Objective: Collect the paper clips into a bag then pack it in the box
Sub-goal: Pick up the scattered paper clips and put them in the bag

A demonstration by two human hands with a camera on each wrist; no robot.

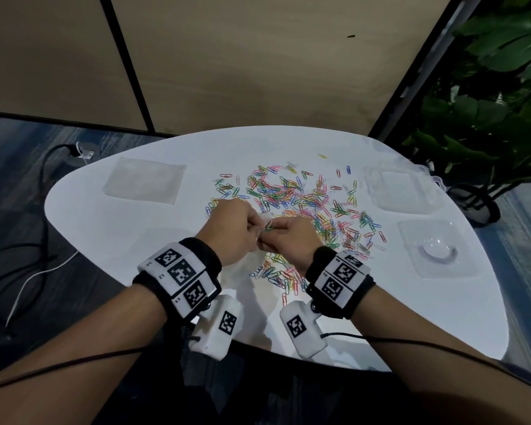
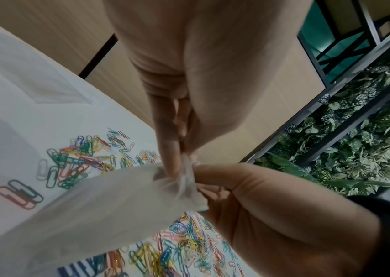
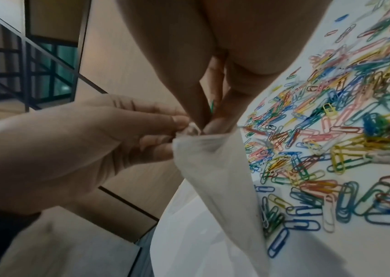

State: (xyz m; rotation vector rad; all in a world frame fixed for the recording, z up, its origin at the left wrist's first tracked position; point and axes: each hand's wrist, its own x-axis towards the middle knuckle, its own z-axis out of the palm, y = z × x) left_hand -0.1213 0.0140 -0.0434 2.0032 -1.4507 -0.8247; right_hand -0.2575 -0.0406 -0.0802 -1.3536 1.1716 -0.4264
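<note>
Coloured paper clips [image 1: 304, 204] lie scattered over the middle of the white table [image 1: 111, 240]. Both hands meet above the near side of the pile. My left hand [image 1: 252, 228] pinches the bunched mouth of a thin clear bag [image 2: 94, 206] between thumb and fingertips [image 2: 172, 163]. My right hand [image 1: 276, 231] pinches the same rim from the other side [image 3: 207, 121], and a green clip [image 3: 211, 108] shows between its fingers. The bag [image 3: 225, 178] hangs down from the hands toward the table and looks limp. Its inside is not visible.
A flat stack of clear bags [image 1: 144, 180] lies at the table's far left. Two clear plastic boxes [image 1: 402, 191] [image 1: 439, 246] sit at the right. Cables [image 1: 28, 271] run over the floor on the left, and a potted plant [image 1: 488, 118] stands beyond the right edge.
</note>
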